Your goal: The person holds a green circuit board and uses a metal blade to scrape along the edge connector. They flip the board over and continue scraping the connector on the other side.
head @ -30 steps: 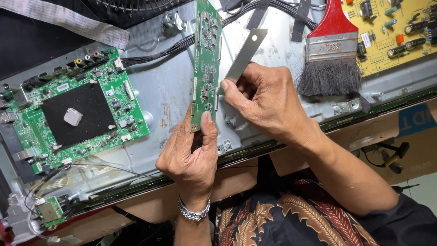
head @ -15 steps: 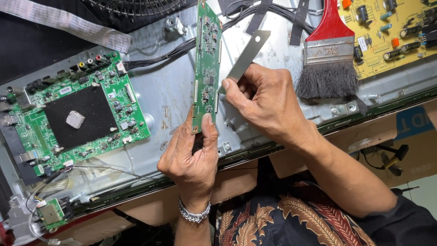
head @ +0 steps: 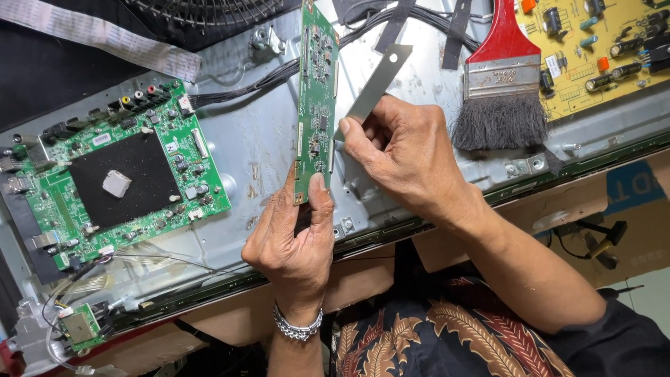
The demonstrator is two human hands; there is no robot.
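Grey metal back panel [head: 258,139] spans the view, lying flat on a brown worktop [head: 230,318]. Large green circuit board [head: 118,174] is screwed to its left part; a yellow circuit board [head: 600,49] sits at top right. A red-handled brush [head: 502,91] lies on the panel just beside the yellow board, bristles toward the person.

Left hand [head: 293,241] is closed around the lower end of a narrow green board [head: 317,98], held upright on edge – thumb pressed on its front. Right hand [head: 401,157] pinches a thin grey metal blade [head: 377,84], its lower end touching the narrow board's right edge.

Versus half a second ago: the grips are unchanged, and the narrow board and blade sit almost where they were – little visible shift.
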